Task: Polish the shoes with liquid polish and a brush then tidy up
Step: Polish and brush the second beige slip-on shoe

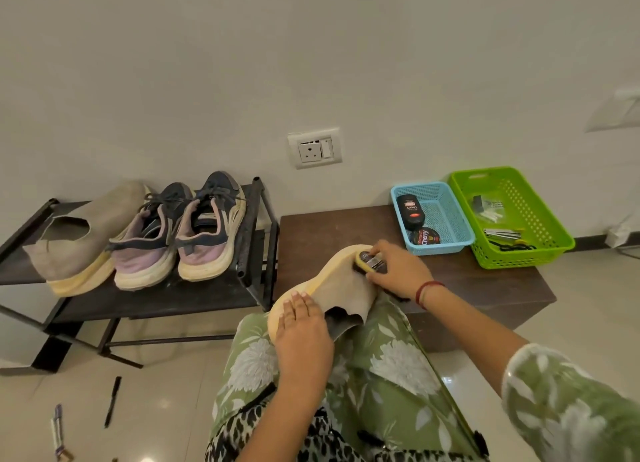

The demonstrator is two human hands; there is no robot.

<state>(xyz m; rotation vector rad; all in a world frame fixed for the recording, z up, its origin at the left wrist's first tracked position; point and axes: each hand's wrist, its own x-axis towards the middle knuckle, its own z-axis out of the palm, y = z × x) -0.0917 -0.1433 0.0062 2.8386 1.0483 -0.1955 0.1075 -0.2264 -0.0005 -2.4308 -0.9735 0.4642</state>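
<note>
The beige slip-on shoe (343, 285) rests on the person's knee, its sole pressed by the left hand (304, 333) with straight fingers, its toe end brushed by the brush (369, 261) gripped in the right hand (398, 271), while the black polish bottle (411, 209) lies beyond the shoe in the blue basket (450, 216) on the bench (329, 226).

Both arms in from 5-6 o'clock, left hand (304, 326) palm down, fingers (294, 306) straight and together pointing 12 o'clock, right hand (398, 269) at its 2 o'clock, knuckles up, fingers curled round a brush (370, 261), forearm bare to the elbow.
</note>
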